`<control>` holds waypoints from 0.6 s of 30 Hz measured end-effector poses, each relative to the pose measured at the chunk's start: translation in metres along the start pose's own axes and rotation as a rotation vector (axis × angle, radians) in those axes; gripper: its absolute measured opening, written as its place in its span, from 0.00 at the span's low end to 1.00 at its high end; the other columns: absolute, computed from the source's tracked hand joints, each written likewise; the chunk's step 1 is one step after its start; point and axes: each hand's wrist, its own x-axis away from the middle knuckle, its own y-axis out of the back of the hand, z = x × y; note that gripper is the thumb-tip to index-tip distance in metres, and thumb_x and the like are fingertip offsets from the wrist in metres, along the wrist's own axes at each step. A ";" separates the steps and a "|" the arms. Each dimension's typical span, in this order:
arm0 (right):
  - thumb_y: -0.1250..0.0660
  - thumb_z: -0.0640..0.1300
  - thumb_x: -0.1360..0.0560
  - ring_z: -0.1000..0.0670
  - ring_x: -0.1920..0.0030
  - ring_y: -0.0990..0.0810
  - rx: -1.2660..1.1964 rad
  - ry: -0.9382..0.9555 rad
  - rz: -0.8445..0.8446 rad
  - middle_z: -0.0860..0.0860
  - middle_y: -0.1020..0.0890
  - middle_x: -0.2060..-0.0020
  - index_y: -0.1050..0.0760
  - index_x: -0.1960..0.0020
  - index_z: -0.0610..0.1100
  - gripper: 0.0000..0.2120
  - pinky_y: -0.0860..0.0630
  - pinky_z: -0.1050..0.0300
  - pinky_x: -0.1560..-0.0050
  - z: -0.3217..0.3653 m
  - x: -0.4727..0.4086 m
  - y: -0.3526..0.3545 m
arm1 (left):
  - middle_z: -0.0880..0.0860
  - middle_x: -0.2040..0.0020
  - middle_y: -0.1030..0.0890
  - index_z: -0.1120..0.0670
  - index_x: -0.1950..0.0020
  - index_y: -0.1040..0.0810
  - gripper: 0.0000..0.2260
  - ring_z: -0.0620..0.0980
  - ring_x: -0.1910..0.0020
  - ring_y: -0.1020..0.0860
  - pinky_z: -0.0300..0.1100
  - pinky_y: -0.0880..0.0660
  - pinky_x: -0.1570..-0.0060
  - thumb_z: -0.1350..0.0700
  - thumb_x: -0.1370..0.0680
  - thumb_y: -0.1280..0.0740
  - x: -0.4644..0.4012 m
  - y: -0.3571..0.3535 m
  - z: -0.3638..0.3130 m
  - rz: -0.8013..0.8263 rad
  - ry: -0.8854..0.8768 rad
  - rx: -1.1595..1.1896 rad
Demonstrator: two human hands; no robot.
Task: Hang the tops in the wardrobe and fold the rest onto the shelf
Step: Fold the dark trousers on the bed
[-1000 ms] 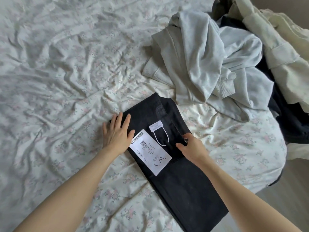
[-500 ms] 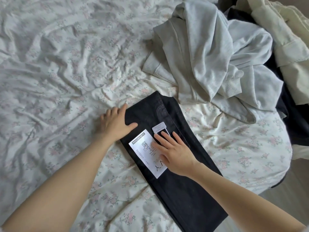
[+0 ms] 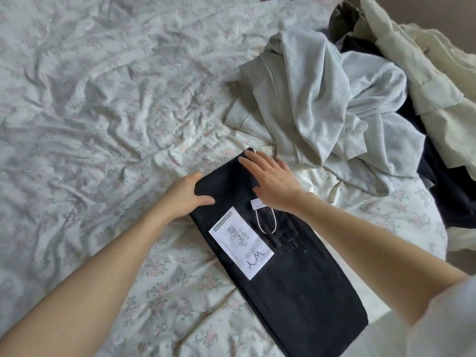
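Black jeans [image 3: 296, 279] lay folded on the bed [image 3: 90, 124], left hand [image 3: 184, 198] gripped their far-left corner, fingers probably tucked beneath, right hand [image 3: 273, 182] pressed flat, spread, on their far end

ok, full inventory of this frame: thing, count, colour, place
black jeans: 1, black, folded lengthwise on the bed, near centre
paper tag: 1, white with print, lying on the jeans
small tag on a cord: 1, white, on the jeans by the right wrist
grey sweatshirt: 1, light grey, crumpled, upper right of the jeans
cream garment: 1, off-white, far right pile
dark garment: 1, navy or black, under the pile
bedsheet: 1, white floral, wrinkled
left hand: gripping the jeans' left edge
right hand: flat on the jeans' top end
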 end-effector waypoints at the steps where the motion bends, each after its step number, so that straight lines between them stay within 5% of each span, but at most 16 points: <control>1: 0.36 0.43 0.25 0.50 0.24 0.56 0.076 0.061 0.060 0.54 0.53 0.23 0.57 0.23 0.53 0.40 0.53 0.41 0.26 0.000 -0.011 0.013 | 0.46 0.60 0.20 0.48 0.56 0.27 0.11 0.44 0.60 0.22 0.41 0.26 0.62 0.53 0.30 0.25 0.008 0.002 -0.005 -0.017 -0.033 -0.028; 4: 0.33 0.44 0.27 0.48 0.24 0.57 0.182 0.137 0.258 0.52 0.50 0.23 0.61 0.23 0.54 0.45 0.56 0.36 0.27 0.002 -0.037 0.045 | 0.44 0.61 0.20 0.44 0.56 0.28 0.10 0.41 0.62 0.22 0.38 0.27 0.63 0.52 0.29 0.26 0.027 0.008 -0.019 -0.025 -0.113 -0.062; 7: 0.31 0.49 0.28 0.46 0.31 0.35 0.260 0.134 0.385 0.50 0.28 0.35 0.40 0.28 0.51 0.31 0.43 0.42 0.32 0.011 -0.045 0.070 | 0.43 0.63 0.21 0.42 0.59 0.29 0.11 0.39 0.64 0.24 0.33 0.31 0.66 0.53 0.28 0.27 0.043 0.016 -0.031 -0.021 -0.133 -0.037; 11: 0.33 0.48 0.26 0.46 0.44 0.25 0.266 0.133 0.299 0.51 0.22 0.46 0.28 0.41 0.47 0.14 0.33 0.55 0.55 0.024 -0.037 0.103 | 0.47 0.58 0.19 0.49 0.49 0.25 0.11 0.47 0.58 0.22 0.40 0.26 0.57 0.54 0.28 0.27 0.058 0.033 -0.047 -0.065 -0.108 0.002; 18: 0.34 0.47 0.24 0.46 0.47 0.24 0.284 0.112 0.146 0.51 0.22 0.49 0.27 0.44 0.48 0.10 0.35 0.54 0.58 0.036 -0.040 0.158 | 0.49 0.59 0.21 0.52 0.50 0.26 0.11 0.51 0.59 0.23 0.43 0.28 0.58 0.53 0.28 0.27 0.067 0.078 -0.078 -0.163 -0.135 -0.014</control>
